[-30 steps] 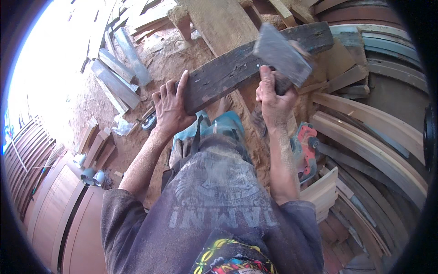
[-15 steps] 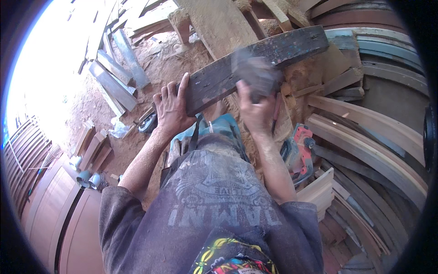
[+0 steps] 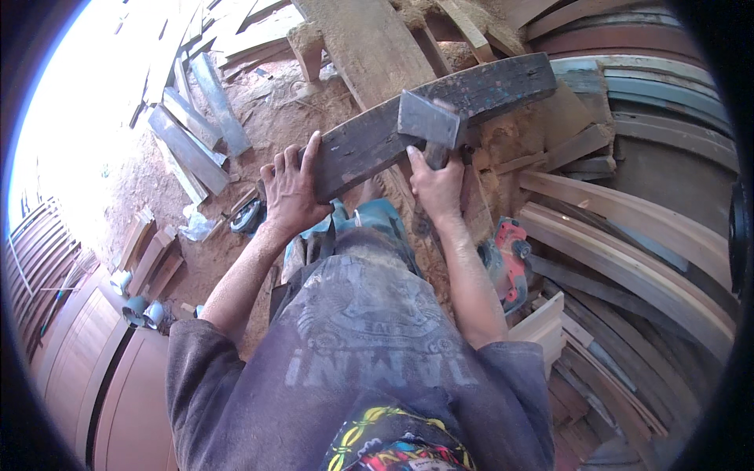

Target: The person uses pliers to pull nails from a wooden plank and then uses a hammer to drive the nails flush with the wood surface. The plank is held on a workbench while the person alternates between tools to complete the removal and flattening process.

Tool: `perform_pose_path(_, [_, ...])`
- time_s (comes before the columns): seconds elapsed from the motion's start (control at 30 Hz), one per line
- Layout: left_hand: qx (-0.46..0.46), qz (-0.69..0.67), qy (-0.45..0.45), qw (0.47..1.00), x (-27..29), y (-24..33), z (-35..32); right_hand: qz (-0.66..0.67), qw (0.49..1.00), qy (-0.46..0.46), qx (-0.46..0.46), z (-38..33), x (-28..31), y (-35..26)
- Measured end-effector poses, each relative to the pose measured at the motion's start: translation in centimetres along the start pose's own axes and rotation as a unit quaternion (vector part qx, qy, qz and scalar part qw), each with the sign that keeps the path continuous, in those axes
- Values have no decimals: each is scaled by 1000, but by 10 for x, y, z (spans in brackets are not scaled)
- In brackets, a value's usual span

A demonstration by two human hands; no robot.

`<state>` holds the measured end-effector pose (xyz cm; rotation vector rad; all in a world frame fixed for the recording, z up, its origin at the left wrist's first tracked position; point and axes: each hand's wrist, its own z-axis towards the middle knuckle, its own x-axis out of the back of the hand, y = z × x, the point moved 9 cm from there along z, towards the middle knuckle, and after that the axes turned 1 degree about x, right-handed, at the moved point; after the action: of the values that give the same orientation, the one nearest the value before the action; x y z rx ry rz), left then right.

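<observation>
A long dark, weathered wooden plank [image 3: 357, 151] with flecks of old paint lies slantwise before me, its right end farther away. My left hand [image 3: 294, 188] grips its left end, fingers over the end and far edge, the thumb at the near edge. My right hand [image 3: 437, 184] is closed round the handle of a hammer [image 3: 428, 119] with a blocky dark grey head. The head appears over the middle of the plank; whether it touches the wood I cannot tell. Part of the handle shows below my fist.
Beneath the plank a wide sawdust-covered board [image 3: 369, 47] runs away from me. A red and teal power tool [image 3: 510, 255] sits right of my forearm. Stacked lumber [image 3: 628, 263] fills the right side. Offcuts [image 3: 188, 145] lie on the dusty ground at left, near brown panels [image 3: 137, 400].
The hammer, smeared by fast motion before, now shows sharply, its head turned and slightly lower left. My left hand keeps its hold on the plank. The whole view has shifted slightly.
</observation>
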<state>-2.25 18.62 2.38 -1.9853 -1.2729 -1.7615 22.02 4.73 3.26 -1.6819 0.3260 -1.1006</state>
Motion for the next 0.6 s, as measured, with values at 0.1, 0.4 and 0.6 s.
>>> perform_pose_path(0.1, [1,-3,-11,1000,0,-4,-5,61,967,-134,-210,-1,-4,11])
perform_pose_path(0.4, [9,6,-11,1000,-4,1,-3,-54,995,8,81,-34,-10,3])
perform_pose_path(0.6, [10,-32,-65,997,10,-6,5,144,971,-82,-175,-27,13,-11])
